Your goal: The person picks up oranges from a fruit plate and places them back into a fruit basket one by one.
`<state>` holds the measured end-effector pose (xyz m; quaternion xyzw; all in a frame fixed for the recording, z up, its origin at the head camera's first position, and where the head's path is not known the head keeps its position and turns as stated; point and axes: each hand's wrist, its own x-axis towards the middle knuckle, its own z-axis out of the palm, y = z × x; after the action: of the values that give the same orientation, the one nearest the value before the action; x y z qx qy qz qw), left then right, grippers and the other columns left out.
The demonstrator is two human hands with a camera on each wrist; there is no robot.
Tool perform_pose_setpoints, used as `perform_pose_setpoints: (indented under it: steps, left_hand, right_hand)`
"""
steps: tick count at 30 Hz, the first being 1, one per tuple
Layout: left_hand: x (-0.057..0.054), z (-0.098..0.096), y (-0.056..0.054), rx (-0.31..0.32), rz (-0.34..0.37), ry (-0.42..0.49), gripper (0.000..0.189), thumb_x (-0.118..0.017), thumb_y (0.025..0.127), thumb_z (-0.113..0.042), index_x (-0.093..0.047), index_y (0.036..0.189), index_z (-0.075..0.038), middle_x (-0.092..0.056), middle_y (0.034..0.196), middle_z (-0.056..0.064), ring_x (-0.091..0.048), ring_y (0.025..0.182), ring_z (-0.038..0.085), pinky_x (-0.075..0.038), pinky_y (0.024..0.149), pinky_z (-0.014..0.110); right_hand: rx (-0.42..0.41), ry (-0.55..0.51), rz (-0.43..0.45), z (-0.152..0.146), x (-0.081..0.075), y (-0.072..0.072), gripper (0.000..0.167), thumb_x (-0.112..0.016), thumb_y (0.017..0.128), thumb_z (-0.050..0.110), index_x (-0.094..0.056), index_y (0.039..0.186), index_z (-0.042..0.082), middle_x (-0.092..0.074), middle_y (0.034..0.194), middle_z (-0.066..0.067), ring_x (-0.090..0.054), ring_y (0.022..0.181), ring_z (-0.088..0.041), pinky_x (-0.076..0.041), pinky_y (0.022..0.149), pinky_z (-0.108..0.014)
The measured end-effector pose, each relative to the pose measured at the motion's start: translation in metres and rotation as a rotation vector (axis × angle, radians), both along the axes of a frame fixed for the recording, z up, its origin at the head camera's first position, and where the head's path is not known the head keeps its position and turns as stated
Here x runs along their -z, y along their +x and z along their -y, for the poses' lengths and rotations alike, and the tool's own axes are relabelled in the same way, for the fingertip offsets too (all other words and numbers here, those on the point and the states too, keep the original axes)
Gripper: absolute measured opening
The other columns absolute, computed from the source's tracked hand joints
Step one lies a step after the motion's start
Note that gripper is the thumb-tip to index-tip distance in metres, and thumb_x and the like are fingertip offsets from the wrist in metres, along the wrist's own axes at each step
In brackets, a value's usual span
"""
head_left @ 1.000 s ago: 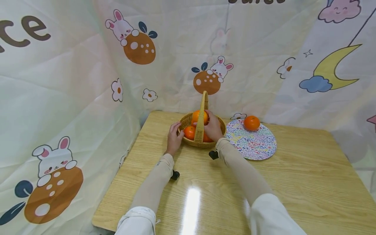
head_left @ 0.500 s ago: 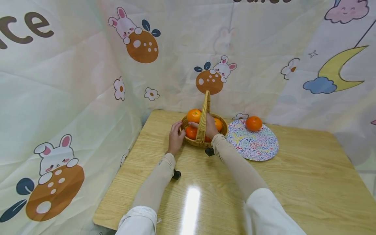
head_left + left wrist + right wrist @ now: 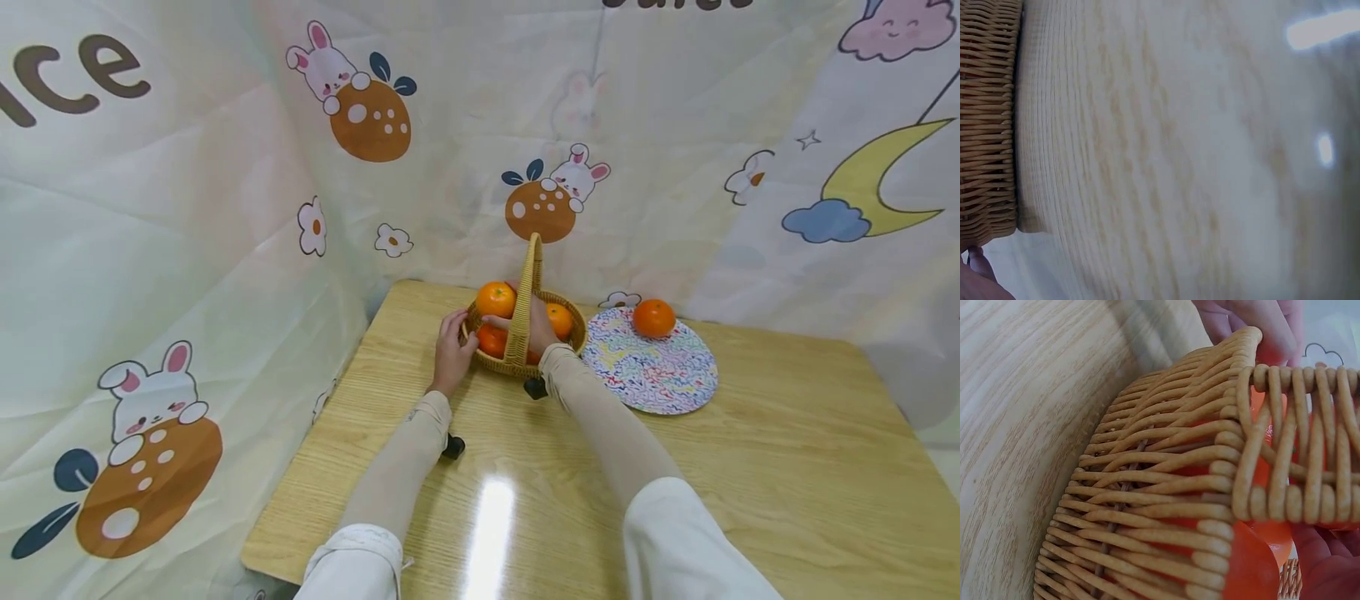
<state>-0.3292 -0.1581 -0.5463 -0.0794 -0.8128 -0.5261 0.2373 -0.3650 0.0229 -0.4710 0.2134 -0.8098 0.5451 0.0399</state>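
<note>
A wicker basket [image 3: 517, 365] with a tall arched handle holds several tangerines [image 3: 496, 299]. My left hand [image 3: 452, 354] grips the basket's left rim, its thumb along the near side; part of it also shows at the lower left corner of the left wrist view. My right hand [image 3: 538, 327] reaches down into the basket behind the handle, among the fruit. One of its digits points left past the handle, between an upper and a lower tangerine. In the right wrist view the handle partly covers that hand [image 3: 1329, 562]; whether it holds a tangerine is hidden.
Right of the basket lies a round mat [image 3: 652, 375] with a multicoloured pattern, bearing one tangerine [image 3: 654, 318] near its back edge. A printed cloth [image 3: 450, 125] hangs behind and left of the wooden table [image 3: 765, 467].
My right hand has left the upper tangerine and sunk lower into the basket. That tangerine now sits left of the handle. The left hand stays at the rim; the head view has shifted slightly.
</note>
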Motion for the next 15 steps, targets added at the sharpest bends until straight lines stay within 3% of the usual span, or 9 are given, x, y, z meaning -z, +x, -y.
perform_pose_setpoints:
  steps: [15]
  left_hand:
    - [-0.0016, -0.0024, 0.0011, -0.011, 0.013, 0.025, 0.043, -0.059, 0.092, 0.000, -0.052, 0.135, 0.003, -0.045, 0.139, 0.014, -0.050, 0.124, 0.027, -0.048, 0.097, 0.037]
  right_hand:
    - [0.073, 0.019, 0.049, 0.0023, -0.0019, 0.0014, 0.074, -0.081, 0.079, 0.034, -0.047, 0.144, 0.024, -0.046, 0.138, -0.008, -0.049, 0.121, -0.026, -0.042, 0.100, -0.048]
